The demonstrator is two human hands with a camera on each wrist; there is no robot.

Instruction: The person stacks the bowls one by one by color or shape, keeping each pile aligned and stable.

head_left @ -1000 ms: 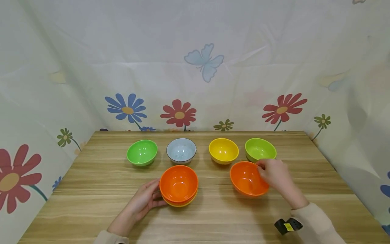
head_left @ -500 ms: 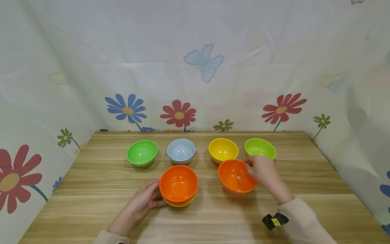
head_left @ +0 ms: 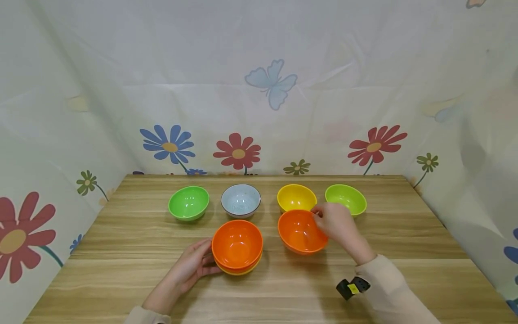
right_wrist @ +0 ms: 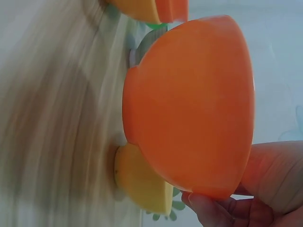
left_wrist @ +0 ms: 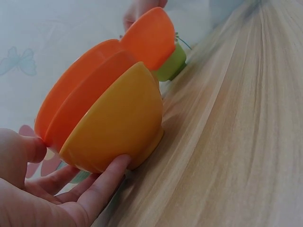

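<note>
Since the right grip (head_left: 336,221) pinches an orange bowl (head_left: 301,233) by the rim alone, the bowl hanging just left of it, we list one hazard: possible slippage, tipping it against the bowl stack (head_left: 238,245) that the left grip (head_left: 193,265) holds.

You have, on one wood-grained table (head_left: 101,270), toward its far edge, a row set upright, left to right: one green bowl (head_left: 189,203); one pale grey-blue bowl (head_left: 240,200), dark-rimmed; one yellow bowl (head_left: 296,198); one lime-green bowl (head_left: 346,198). Behind these you face one creased whitish backdrop (head_left: 344,36), printed with a light-blue butterfly (head_left: 274,84) plus blue, red and olive-green flowers (head_left: 238,153).
</note>
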